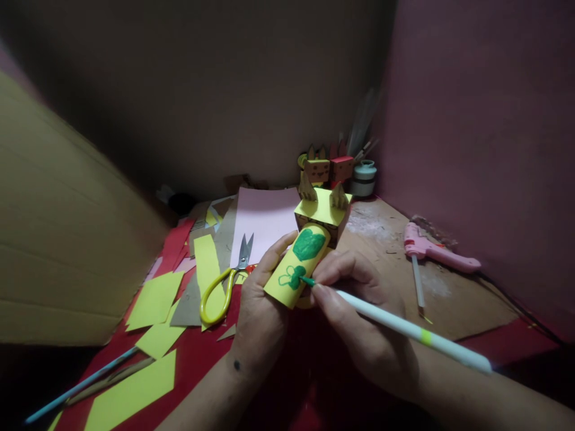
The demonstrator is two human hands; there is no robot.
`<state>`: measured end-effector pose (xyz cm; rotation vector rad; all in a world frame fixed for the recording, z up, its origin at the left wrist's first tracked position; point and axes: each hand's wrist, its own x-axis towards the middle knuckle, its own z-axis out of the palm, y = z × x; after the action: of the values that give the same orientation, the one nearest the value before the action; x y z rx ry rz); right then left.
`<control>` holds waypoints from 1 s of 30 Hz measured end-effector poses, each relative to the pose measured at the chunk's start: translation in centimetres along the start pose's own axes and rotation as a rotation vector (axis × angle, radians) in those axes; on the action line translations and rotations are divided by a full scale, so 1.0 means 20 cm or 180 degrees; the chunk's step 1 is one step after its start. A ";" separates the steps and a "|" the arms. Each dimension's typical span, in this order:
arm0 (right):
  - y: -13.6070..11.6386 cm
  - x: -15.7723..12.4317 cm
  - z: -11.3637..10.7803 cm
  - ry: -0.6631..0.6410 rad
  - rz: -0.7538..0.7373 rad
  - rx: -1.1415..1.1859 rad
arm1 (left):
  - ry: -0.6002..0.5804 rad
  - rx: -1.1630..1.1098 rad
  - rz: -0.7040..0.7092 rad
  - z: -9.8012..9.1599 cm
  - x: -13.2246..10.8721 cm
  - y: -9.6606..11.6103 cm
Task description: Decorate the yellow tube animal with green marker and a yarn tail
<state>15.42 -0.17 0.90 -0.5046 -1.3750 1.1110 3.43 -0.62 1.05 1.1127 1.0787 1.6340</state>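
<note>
Yellow paper figure (309,245), box head with brown ears, held tilted above red desk (211,359). Left hand (258,311) clamped on it, wrapped around side of body. Green heart (309,244) on body, below it flower drawing (291,277) partly filled green. Right hand (372,341) clamped on white marker (404,325), green tip at flower. Left of figure: yellow-handled scissors (243,258), blades slightly apart, yellow paper pieces (155,299). Right: pink glue gun (426,248) on brown cardboard (462,305). Behind: two small box-headed figures (317,172), pale green jar (364,179).
</note>
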 end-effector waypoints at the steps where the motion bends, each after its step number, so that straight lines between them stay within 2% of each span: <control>1: 0.00 0.00 0.00 0.0004 0.0030 0.0025 | -0.0017 0.0005 0.0024 0.00 0.00 0.00; 17: 0.01 -0.01 -0.01 -0.0083 -0.0059 0.0124 | 0.0016 -0.0034 0.0039 0.00 0.01 0.00; 24: 0.01 -0.01 0.00 -0.0010 0.0143 0.0075 | -0.0020 0.0068 0.0049 0.00 0.00 0.01; 30: 0.03 -0.02 -0.02 0.0084 0.0130 0.0415 | 0.0061 0.0190 -0.0028 0.01 -0.01 0.02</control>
<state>15.66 -0.04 0.15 -0.4527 -1.2650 1.2145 3.64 -0.78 1.38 1.1316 1.1499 1.6178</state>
